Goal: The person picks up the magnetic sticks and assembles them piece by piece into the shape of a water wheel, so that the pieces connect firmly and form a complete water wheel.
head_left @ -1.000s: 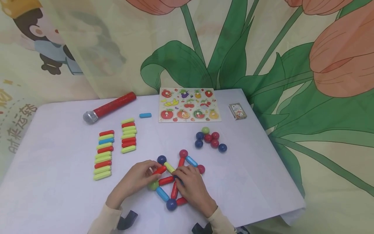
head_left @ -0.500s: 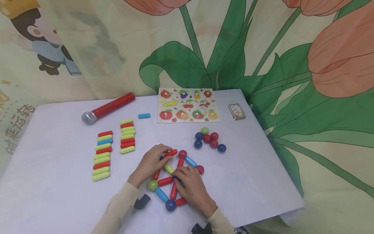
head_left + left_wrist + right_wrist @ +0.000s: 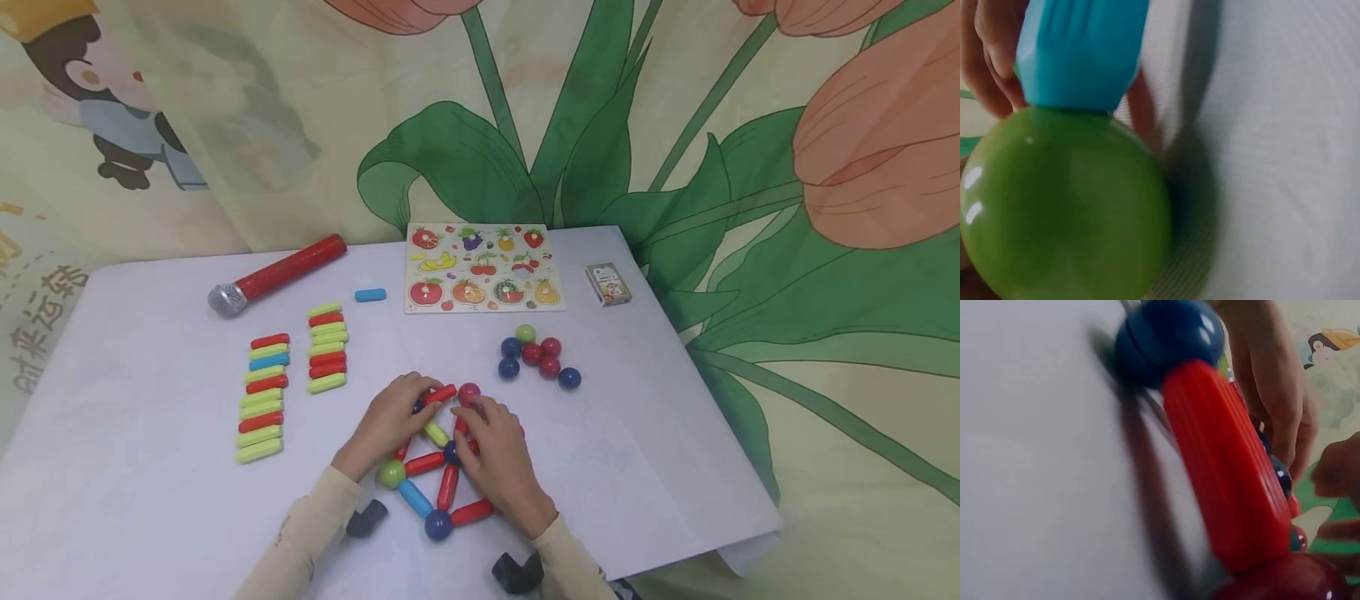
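My left hand (image 3: 393, 421) pinches a red magnetic stick (image 3: 440, 394) at the top of a ball-and-stick frame. A dark blue ball partly shows under its fingers, and a red ball (image 3: 468, 393) is at the stick's far end. My right hand (image 3: 498, 458) hovers over the frame's right side with fingers spread, covering several pieces. A green ball (image 3: 392, 474) joins a light blue stick (image 3: 415, 499); the left wrist view shows this ball (image 3: 1072, 206) close up. Near the right wrist camera, a red stick (image 3: 1222, 469) meets a blue ball (image 3: 1169, 340).
Two columns of loose sticks (image 3: 261, 410) lie to the left, with one blue stick (image 3: 371, 295) apart. Loose balls (image 3: 532, 354) cluster behind the frame. A red microphone (image 3: 281, 273), a fruit puzzle board (image 3: 486, 268) and a small box (image 3: 608, 284) stand farther back.
My left hand has carried the red stick up and right to the frame's top, beside the red ball. My right hand has lifted off the central blue ball and shifted slightly upward.
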Available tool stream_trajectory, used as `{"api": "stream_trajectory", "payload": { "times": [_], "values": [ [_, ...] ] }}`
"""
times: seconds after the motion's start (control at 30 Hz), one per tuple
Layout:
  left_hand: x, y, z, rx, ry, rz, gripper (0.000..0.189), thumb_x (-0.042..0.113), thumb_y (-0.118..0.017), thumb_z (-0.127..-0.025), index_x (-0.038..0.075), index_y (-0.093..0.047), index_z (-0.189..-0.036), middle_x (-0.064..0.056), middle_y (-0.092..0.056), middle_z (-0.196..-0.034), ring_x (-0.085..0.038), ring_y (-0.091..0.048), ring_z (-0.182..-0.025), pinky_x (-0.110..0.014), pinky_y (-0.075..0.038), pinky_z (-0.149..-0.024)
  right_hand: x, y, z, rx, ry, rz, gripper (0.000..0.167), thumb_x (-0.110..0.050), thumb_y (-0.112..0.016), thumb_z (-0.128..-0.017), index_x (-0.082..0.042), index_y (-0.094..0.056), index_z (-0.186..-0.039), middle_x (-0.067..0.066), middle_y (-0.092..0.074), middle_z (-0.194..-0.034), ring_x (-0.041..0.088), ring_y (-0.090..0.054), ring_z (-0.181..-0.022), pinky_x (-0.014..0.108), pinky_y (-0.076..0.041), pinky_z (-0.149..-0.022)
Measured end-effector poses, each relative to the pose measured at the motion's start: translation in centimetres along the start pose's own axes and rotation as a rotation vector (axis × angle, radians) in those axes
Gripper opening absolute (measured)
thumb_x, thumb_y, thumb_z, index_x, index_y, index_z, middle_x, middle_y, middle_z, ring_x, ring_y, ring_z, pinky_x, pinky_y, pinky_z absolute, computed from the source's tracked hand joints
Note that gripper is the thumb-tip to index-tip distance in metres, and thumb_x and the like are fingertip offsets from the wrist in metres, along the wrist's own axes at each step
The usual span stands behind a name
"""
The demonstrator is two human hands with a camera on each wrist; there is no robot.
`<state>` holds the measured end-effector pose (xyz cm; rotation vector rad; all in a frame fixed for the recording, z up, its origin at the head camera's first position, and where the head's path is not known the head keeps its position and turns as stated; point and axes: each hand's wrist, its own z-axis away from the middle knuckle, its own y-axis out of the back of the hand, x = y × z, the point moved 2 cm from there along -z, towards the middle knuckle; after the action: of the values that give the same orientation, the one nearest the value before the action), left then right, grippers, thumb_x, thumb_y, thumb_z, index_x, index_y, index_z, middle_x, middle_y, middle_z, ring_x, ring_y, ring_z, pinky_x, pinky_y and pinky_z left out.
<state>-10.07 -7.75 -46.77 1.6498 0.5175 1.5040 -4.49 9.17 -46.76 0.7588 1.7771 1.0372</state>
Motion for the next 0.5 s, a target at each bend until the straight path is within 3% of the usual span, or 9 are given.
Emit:
{"api": "stream_trajectory", "payload": {
  "times": [0.17, 0.3, 0.5],
  "values": [
    [-0.1, -0.2, 0.0, 0.000, 0.004, 0.011, 0.036, 0.026, -0.075, -0.083, 0.013, -0.066, -0.116, 0.002, -0.056, -0.088, -0.013, -0.050, -0.078, -0.024, -0.049, -0.066, 0.8, -0.4, -1.4, -0.078, -0.069, 0.125, 0.041, -0.031, -0.066, -0.088, -0.020, -0.061, -0.128, 0.011, -0.049, -0.137, 0.030, -0.051, -0.116, 0.045, -0.045, -0.093],
    [-0.2, -0.4, 0.1, 0.000, 0.013, -0.006, 0.037, 0.026, -0.076, -0.082, 0.013, -0.066, -0.116, 0.003, -0.057, -0.089, -0.012, -0.051, -0.079, -0.023, -0.049, -0.067, 1.0, -0.6, -1.7, -0.114, -0.099, 0.138, 0.039, -0.031, -0.064, -0.089, -0.022, -0.062, -0.127, 0.011, -0.049, -0.139, 0.032, -0.051, -0.117, 0.048, -0.044, -0.095],
    [0.0, -0.3, 0.0, 0.013, 0.019, -0.014, 0.035, 0.026, -0.076, -0.082, 0.012, -0.067, -0.113, 0.002, -0.057, -0.086, -0.012, -0.050, -0.077, -0.024, -0.049, -0.066, 1.1, -0.8, -1.6, -0.098, -0.113, 0.135, 0.040, -0.033, -0.065, -0.088, -0.024, -0.062, -0.127, 0.009, -0.049, -0.140, 0.030, -0.052, -0.115, 0.048, -0.044, -0.095]
  ]
}}
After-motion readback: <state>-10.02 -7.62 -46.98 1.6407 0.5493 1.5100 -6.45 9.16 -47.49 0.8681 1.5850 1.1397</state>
